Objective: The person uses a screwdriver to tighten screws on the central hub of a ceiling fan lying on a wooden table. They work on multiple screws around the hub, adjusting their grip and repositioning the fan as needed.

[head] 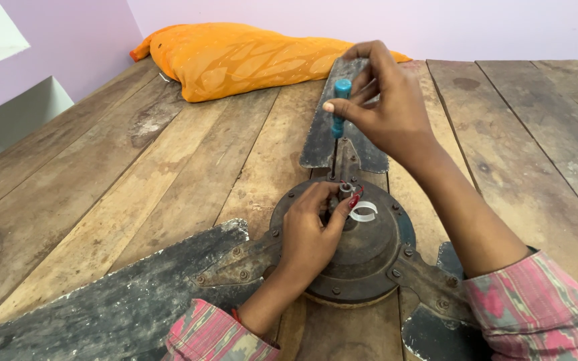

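An old ceiling fan [362, 257] lies flat on a wooden plank floor [168, 187], its round dark motor housing as the landmark. The right hand [386, 107] is closed around the blue handle of a screwdriver [338, 110], held upright just beyond the housing's far edge, tip down at the bracket of the far blade [332, 134]. The left hand [309, 234] rests on the housing, fingers pinched around the small central hub. A white ring [364, 211] lies on the housing just right of the hub. Another dusty blade [122, 301] stretches left of the housing. An orange cushion [235, 57] lies well beyond it by the wall.
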